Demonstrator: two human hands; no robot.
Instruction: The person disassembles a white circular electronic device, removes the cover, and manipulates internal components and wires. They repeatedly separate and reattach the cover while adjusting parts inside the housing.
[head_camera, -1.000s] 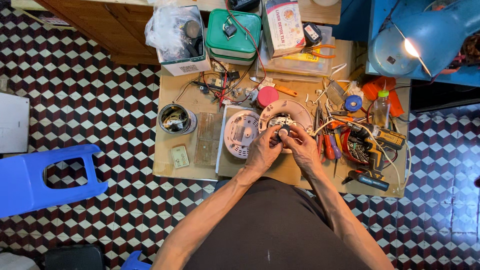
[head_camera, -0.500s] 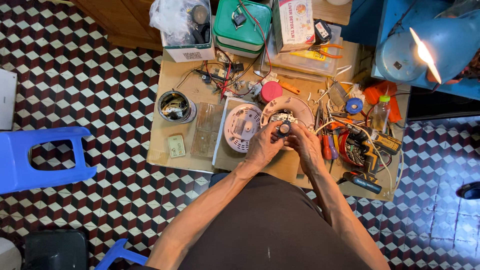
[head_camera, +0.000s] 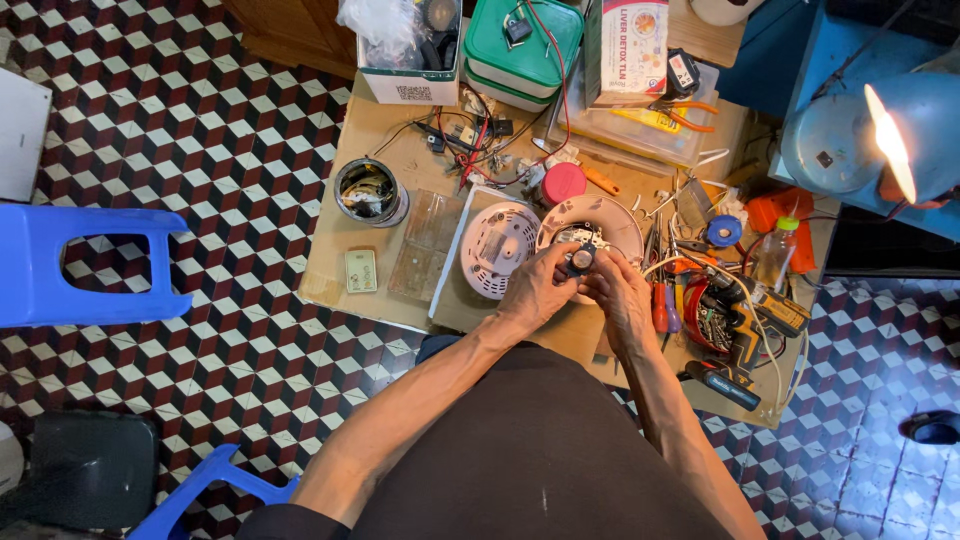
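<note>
The person wears a plain dark, brownish-black garment that covers the torso and lap as seen from above, with no print or pattern on it. Both forearms are bare, lean and sinewy, with no sleeves reaching them. The left hand (head_camera: 535, 290) and the right hand (head_camera: 622, 300) are bare too, with no gloves, rings or watch showing.

Our crowded tabletop (head_camera: 330, 240)

We see a tin (head_camera: 368, 191) at the left, two round shells (head_camera: 497, 247) mid-table, a drill (head_camera: 740, 340) at the right.
</note>
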